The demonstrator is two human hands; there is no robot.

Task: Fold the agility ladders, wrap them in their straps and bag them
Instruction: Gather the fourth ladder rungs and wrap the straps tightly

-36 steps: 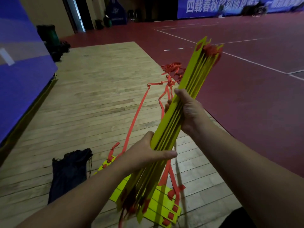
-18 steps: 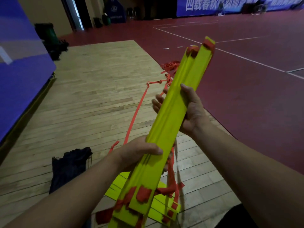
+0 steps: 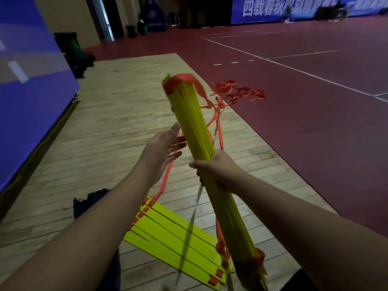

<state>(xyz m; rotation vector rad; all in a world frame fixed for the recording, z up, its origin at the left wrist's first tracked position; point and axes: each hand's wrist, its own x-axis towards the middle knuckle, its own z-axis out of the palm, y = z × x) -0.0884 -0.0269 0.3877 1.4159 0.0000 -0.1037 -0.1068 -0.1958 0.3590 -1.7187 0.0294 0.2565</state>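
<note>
Bundle of ladder rungs (image 3: 195,127) gripped by fingers of right hand (image 3: 218,171); left hand (image 3: 161,148) splayed open alongside.

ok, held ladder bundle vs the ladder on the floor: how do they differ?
Pose: the held bundle tilts up in the air, gripped mid-length by the right hand; the floor ladder lies flat on the wooden floor.
Packing: the held bundle's rungs are stacked tight; the floor ladder's rungs are fanned side by side.
Shared: yellow rungs, red strap ends.
</note>
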